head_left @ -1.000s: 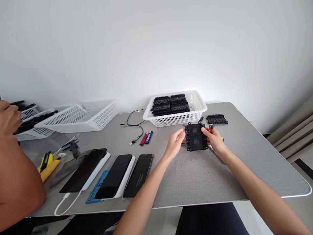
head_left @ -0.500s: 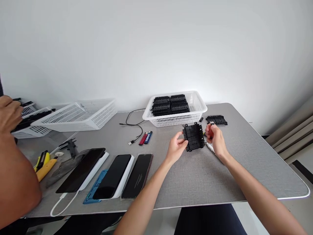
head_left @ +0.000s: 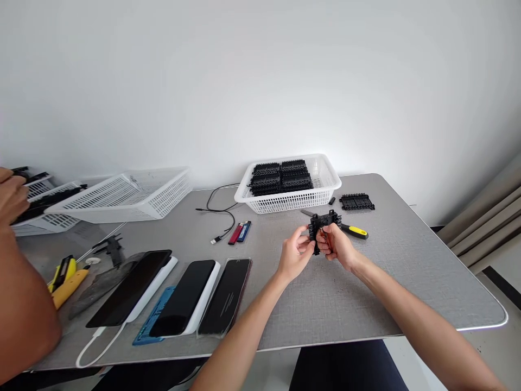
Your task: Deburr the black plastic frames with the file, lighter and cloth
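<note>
Both my hands hold one black plastic part [head_left: 324,221], lifted a little above the grey table [head_left: 325,293]. My left hand [head_left: 293,255] pinches its left edge. On the part's right side my right hand [head_left: 336,245] has its fingers curled, with something small and orange between them. Just behind, a yellow-handled tool [head_left: 353,232] lies on the table. Another black part [head_left: 357,202] rests further back on the right.
A white basket [head_left: 326,179] holds stacked black parts at the back. Left of my hands lie two lighters [head_left: 240,232], a black cable [head_left: 220,209], three phones [head_left: 185,296] and yellow tools [head_left: 65,276]. More white baskets [head_left: 122,195] stand at left, beside another person's arm [head_left: 20,282].
My hands have lifted the black part off the table and tilted it up. My right hand moved from the part's right onto it, uncovering the yellow-handled tool. The view shifted slightly.
</note>
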`<state>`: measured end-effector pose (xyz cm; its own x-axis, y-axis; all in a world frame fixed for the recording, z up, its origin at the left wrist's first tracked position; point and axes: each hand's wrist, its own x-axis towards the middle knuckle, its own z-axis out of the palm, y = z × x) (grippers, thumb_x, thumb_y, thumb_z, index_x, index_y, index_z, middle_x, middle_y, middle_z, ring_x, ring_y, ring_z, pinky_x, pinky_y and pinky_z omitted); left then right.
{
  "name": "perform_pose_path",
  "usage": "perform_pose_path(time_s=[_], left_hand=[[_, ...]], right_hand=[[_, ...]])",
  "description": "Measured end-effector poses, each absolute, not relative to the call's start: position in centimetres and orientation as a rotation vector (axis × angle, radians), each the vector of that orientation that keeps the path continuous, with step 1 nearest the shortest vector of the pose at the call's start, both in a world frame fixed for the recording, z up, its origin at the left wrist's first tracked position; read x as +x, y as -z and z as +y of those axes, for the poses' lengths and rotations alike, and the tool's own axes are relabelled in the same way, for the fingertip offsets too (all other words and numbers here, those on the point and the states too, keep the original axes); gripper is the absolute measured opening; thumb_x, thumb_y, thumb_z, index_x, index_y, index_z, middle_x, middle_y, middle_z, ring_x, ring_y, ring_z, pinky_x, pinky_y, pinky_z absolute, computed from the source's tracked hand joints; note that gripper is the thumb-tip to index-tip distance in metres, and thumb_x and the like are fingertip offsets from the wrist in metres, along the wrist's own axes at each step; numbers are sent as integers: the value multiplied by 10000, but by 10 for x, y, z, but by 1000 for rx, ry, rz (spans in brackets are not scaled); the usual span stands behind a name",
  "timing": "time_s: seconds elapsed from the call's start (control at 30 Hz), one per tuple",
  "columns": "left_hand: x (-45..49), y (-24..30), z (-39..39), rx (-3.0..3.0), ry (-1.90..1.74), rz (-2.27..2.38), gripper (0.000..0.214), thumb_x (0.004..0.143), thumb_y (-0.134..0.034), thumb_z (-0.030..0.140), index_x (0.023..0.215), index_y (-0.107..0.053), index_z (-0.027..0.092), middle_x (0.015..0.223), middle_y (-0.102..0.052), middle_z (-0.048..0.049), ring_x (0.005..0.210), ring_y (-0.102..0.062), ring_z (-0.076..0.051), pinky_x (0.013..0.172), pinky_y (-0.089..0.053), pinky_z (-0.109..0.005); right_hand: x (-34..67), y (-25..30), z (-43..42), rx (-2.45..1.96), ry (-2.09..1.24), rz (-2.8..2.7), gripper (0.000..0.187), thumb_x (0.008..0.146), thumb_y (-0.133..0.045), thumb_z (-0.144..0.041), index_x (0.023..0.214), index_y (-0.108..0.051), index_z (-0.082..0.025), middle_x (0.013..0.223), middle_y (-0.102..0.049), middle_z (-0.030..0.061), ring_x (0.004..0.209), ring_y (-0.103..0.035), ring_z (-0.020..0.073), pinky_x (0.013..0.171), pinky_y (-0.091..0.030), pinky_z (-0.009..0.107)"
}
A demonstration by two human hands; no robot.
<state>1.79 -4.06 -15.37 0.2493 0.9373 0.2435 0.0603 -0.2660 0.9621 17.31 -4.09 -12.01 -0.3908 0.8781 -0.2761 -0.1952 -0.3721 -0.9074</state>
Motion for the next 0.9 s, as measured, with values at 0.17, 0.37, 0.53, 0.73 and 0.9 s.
perform_pose_path(time_s=[0.17,0.37,0.53,0.73,0.9], left_hand=[[19,154,-43,1587,-1162,963,441,829,-625,373,1212,-529,177,879,-731,-74,780,-687,-195,743,-552,-322],[19,154,-43,1581,-1183,978,435,823,-634,375,1203,-541,184,861,-726,-68,780,-683,-202,721,-548,-317],[18,154,-43,1536,-1227,998,442,797,-666,390,1173,-561,184,884,-737,-77,716,-675,-193,662,-541,-300],[19,152,-43,1493,-1237,993,466,789,-674,396,1182,-541,183,925,-738,-85,768,-689,-201,716,-554,-318],[18,152,-38,1225,-1288,977,498,748,-712,406,1143,-488,202,928,-717,-73,796,-688,-205,723,-569,-349]], right_hand=[[174,119,-40,-1077,-1912,-999,220,728,-379,-423,654,-327,-223,576,-229,-56,499,-163,105,423,-113,222],[176,115,-39,-1050,-1962,-920,215,728,-391,-423,666,-346,-223,581,-242,-56,489,-172,101,411,-88,215],[181,113,-38,-1004,-1973,-821,233,735,-391,-443,668,-356,-224,580,-240,-57,486,-175,102,413,-90,213],[184,108,-42,-904,-1973,-826,278,781,-406,-479,696,-368,-217,614,-272,-49,514,-208,102,429,-129,213],[183,108,-44,-925,-1734,-1048,373,787,-516,-561,722,-378,-220,622,-300,-56,521,-237,92,442,-148,214]])
